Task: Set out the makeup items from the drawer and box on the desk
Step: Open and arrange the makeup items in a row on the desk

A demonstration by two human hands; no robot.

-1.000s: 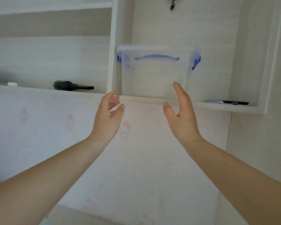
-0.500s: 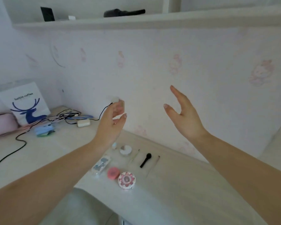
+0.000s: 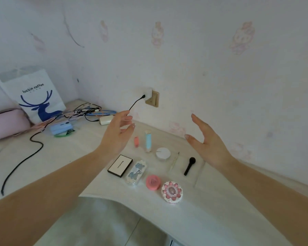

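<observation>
Makeup items lie in rows on the pale desk (image 3: 64,157). A white palette with black edge (image 3: 120,165) sits beside a clear case with blue figures (image 3: 136,171), a pink round compact (image 3: 153,182) and a flower-patterned compact (image 3: 172,192). Behind them are a small pink tube (image 3: 136,141), a light blue tube (image 3: 148,140), a white round compact (image 3: 163,153), a thin stick (image 3: 174,161) and a black brush (image 3: 189,166). My left hand (image 3: 116,134) and my right hand (image 3: 207,142) hover above them, palms facing, fingers apart, holding nothing.
A white paper bag with a blue deer (image 3: 32,98) stands at the back left beside a pink pouch (image 3: 7,124). Tangled cables (image 3: 85,110), a blue device (image 3: 60,128) and a white charger (image 3: 106,120) lie near the wall. A plug sits in the wall socket (image 3: 151,98).
The view has dropped from the shelf with the clear blue-handled box down to the desk. Both hands came away from the box and lowered, still empty and spread.
</observation>
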